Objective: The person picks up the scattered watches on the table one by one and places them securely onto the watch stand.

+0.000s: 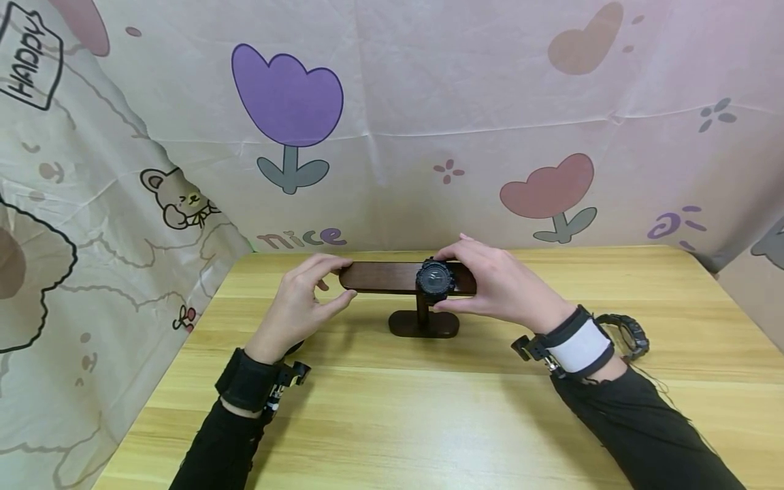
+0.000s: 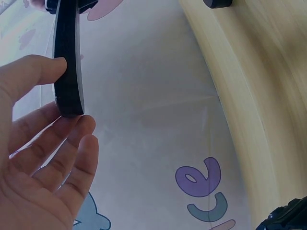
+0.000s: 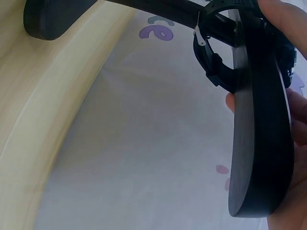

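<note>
Dark-wood T-bar watch stand (image 1: 382, 278) stands upright nr the far edge of the light wood-grain table (image 1: 429, 408), its oval base (image 1: 424, 324) on the tabletop, short post (image 1: 422, 309) up to the horiz. bar. Black chunky sports watch (image 1: 435, 278) is on that bar, just R of the post, dial facing the person; R wrist view shows its strap looped round the bar. R hand (image 1: 505, 282) grips the watch at the bar, fingers over the top edge, thumb at the lower side. L hand (image 1: 303, 292) pinches the bar's L end btwn thumb & fingers; L wrist cam has the thumb on one side, fingertips at the rounded tip, other fingers loosely bent. 2nd black watch (image 1: 637, 337) sits on the table just beyond the R wrist, partly hidden by it; another dark obj (image 2: 288, 218), cut off at the L wrist view's corner, too partial to ID. Both arms in black sleeves (image 1: 649, 422), w/ a black wristband (image 1: 245, 381) on L and a black/white wristband (image 1: 582, 347) on R. Printed cloth backdrop (image 1: 392, 82) behind, incl. purple tulip (image 1: 288, 102), red heart-shaped flower (image 1: 548, 190), bear (image 1: 180, 197) at L & "nice" lettering low down.
</note>
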Demonstrator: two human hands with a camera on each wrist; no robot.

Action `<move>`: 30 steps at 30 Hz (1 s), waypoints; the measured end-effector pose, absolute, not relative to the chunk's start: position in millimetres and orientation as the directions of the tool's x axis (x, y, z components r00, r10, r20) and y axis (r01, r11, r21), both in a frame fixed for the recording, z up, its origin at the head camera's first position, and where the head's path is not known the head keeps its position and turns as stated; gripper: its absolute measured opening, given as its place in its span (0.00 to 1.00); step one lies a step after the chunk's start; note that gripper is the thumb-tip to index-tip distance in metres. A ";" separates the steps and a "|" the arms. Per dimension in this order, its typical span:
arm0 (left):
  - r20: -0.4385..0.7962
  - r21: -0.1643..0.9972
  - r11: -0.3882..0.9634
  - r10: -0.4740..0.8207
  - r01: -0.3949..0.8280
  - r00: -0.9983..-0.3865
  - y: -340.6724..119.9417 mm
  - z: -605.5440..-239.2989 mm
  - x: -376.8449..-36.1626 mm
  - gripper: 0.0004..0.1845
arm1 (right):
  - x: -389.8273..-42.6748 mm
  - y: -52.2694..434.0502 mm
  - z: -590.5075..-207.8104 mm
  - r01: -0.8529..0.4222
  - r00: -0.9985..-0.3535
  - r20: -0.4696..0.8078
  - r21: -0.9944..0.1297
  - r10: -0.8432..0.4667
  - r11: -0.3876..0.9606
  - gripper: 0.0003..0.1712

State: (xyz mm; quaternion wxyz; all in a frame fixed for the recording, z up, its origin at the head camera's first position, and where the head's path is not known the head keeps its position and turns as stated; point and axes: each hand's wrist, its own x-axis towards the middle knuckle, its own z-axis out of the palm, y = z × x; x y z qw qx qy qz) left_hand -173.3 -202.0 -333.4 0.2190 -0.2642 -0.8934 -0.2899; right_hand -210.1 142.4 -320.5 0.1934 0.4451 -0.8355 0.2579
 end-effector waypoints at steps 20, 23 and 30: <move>0.536 0.408 0.694 0.345 0.594 -0.771 -202.1 -332.9 -172.9 0.24 | -209.3 141.9 -321.5 -0.845 -0.524 0.555 -0.248 -0.646 0.473 0.41; 0.537 0.409 0.692 0.345 0.595 -0.770 -202.9 -333.4 -173.8 0.24 | -209.9 142.1 -321.2 -0.853 -0.510 0.562 -0.235 -0.651 0.466 0.41; 0.540 0.403 0.694 0.346 0.597 -0.767 -202.4 -333.3 -174.0 0.24 | -208.0 148.6 -320.0 -0.838 -0.533 0.532 -0.226 -0.658 0.496 0.48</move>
